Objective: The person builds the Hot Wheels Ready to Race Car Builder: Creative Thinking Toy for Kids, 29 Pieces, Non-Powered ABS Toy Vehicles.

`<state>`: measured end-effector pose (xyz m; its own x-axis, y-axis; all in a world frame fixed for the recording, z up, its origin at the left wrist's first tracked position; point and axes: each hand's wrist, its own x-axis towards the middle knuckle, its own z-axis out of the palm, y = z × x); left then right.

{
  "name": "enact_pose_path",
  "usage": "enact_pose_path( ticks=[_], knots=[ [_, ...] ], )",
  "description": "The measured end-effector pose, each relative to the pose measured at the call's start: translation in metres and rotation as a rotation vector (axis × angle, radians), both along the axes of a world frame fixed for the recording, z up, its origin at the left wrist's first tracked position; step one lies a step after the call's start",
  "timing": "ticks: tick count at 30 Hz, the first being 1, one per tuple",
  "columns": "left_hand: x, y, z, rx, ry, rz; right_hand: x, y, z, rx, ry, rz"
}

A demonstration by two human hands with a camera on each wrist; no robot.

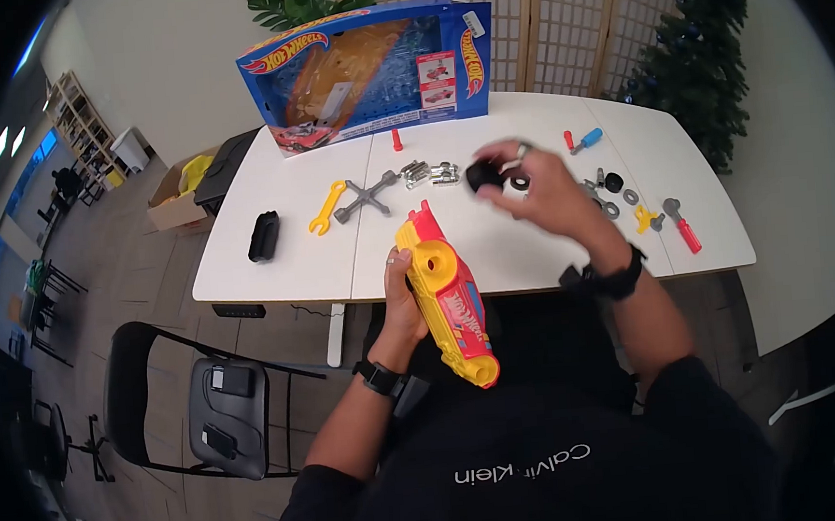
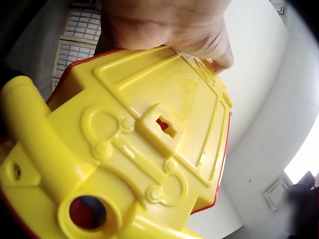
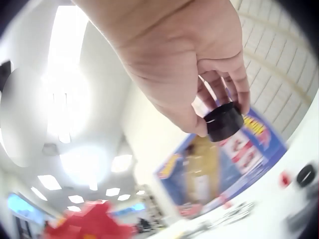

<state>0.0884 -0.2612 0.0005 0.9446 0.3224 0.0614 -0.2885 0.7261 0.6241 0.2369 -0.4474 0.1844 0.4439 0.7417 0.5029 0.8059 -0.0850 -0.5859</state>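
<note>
My left hand (image 1: 402,305) grips a red and yellow toy car body (image 1: 452,305) by its side, held up in front of the table's near edge. Its yellow underside (image 2: 149,114), with a small slot and a round hole, fills the left wrist view. Up and to the right, my right hand (image 1: 558,197) pinches a black toy wheel (image 3: 224,123) between thumb and fingers, raised over the table. Near that hand lies another small black ring-shaped part (image 1: 521,184). Chrome engine-like pieces (image 1: 416,172) are on the table just left of the wheel.
A blue Hot Wheels box (image 1: 370,128) stands at the table's back. To the left lie a grey cross wrench (image 1: 366,199), yellow wrench (image 1: 328,207) and black plastic part (image 1: 263,236). Rightward are a red-handled tool (image 1: 689,235) and several small parts. A folding chair (image 1: 229,409) stands left.
</note>
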Motion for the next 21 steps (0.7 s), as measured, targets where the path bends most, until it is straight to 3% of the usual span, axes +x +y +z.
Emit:
enact_pose_path(
  ticks=[1, 3, 5, 13, 19, 21],
  knots=[
    [0.002, 0.000, 0.000, 0.035, 0.007, -0.018, -0.035, -0.001, 0.001, -0.012, -0.067, 0.140],
    [0.000, -0.006, 0.010, 0.071, -0.022, 0.001, -0.080, 0.001, -0.012, -0.017, -0.163, 0.221],
    [-0.002, -0.007, 0.015, -0.060, -0.098, -0.013, -0.100, 0.006, -0.027, -0.007, -0.185, 0.135],
    [-0.005, -0.010, 0.005, 0.030, -0.240, -0.009, -0.107, 0.004, -0.055, 0.088, -0.228, -0.011],
    [-0.005, -0.012, 0.007, 0.031, -0.195, -0.017, -0.099, -0.007, -0.059, 0.133, -0.214, 0.049],
    [-0.001, -0.003, -0.009, 0.160, -0.231, -0.025, -0.091, -0.012, -0.058, 0.151, -0.154, 0.045]
  ],
)
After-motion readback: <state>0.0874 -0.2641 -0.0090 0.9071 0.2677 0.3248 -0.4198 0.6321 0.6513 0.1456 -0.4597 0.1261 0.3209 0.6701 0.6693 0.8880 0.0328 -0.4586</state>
